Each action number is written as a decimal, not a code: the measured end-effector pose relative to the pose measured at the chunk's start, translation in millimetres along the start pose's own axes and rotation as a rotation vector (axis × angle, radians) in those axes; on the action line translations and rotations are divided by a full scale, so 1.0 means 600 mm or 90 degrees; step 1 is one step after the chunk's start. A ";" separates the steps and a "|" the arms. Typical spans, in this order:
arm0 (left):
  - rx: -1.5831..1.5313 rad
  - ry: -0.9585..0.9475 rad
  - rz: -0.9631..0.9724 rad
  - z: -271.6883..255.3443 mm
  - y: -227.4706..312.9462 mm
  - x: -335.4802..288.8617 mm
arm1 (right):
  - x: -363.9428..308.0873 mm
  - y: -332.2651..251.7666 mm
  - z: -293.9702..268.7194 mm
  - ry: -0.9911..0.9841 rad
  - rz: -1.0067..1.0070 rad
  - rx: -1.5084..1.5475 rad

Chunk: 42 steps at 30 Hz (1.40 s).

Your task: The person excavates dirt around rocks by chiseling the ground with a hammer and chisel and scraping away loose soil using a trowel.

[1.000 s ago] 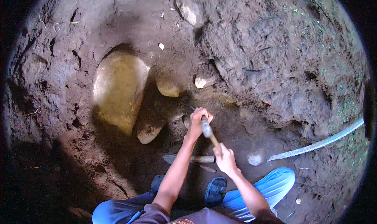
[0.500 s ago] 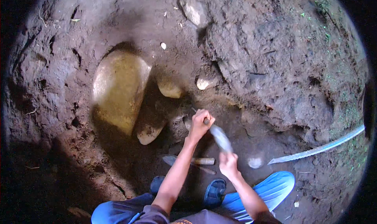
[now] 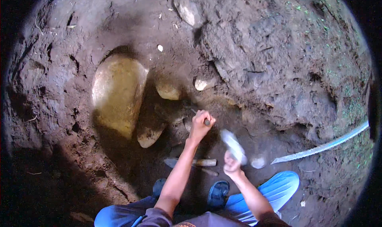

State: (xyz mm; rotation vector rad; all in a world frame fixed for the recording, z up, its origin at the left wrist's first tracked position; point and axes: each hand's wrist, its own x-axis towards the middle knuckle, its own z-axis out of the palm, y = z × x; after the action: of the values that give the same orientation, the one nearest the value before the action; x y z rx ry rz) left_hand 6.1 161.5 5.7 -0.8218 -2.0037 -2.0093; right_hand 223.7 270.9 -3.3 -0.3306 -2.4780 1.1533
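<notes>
My left hand is closed round a chisel-like rod; one end shows above the fist, and the thin other end points into the soil among the stones. My right hand grips a pale grey, elongated tool, smeared by motion, its kind unclear. It is held apart from the rod, to its right. Just beyond my left hand, a half-buried stone is partly hidden. Left of it lie a rounded stone and a large yellowish boulder in a dug hollow.
Between my feet and the stones lie a trowel-like tool with a pale handle and a thin stick-like piece. A pale stone is right of my right hand, near a long pale curved strip. A rough earth bank rises at far right.
The pale tool in my right hand has swung back from the rod's end, toward the right and nearer me. My left hand keeps its place on the rod. The view has shifted slightly.
</notes>
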 end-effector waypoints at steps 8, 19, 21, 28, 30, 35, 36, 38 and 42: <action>0.029 -0.005 -0.012 -0.008 -0.003 -0.008 | 0.003 -0.017 0.001 -0.023 0.042 0.045; 0.021 -0.005 -0.017 -0.038 -0.027 -0.033 | 0.035 -0.114 0.001 -0.123 0.207 -0.133; 0.058 0.011 -0.001 -0.026 -0.022 -0.010 | 0.035 -0.091 -0.005 -0.019 0.022 -0.038; 0.026 -0.037 -0.011 -0.042 -0.014 -0.029 | 0.029 -0.129 -0.015 -0.072 -0.062 -0.077; 0.055 0.008 0.018 -0.028 -0.008 -0.013 | 0.023 -0.081 0.003 0.115 -0.264 -0.126; 0.072 -0.013 -0.018 -0.048 0.001 -0.028 | 0.044 -0.120 -0.016 -0.080 0.064 -0.088; 0.074 -0.030 0.011 -0.049 0.001 -0.021 | 0.046 -0.130 -0.023 -0.031 0.041 -0.060; 0.045 -0.017 0.056 -0.052 0.005 -0.018 | 0.035 -0.121 -0.030 0.051 -0.059 0.000; -0.003 0.040 0.051 -0.052 -0.013 -0.051 | 0.039 -0.140 -0.025 0.124 -0.043 0.164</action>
State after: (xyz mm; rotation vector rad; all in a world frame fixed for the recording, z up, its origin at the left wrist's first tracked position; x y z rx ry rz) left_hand 19.8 124.5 -14.6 -0.8148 -1.9019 -1.9719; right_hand 205.1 236.7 75.9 -0.2691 -2.1285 1.3265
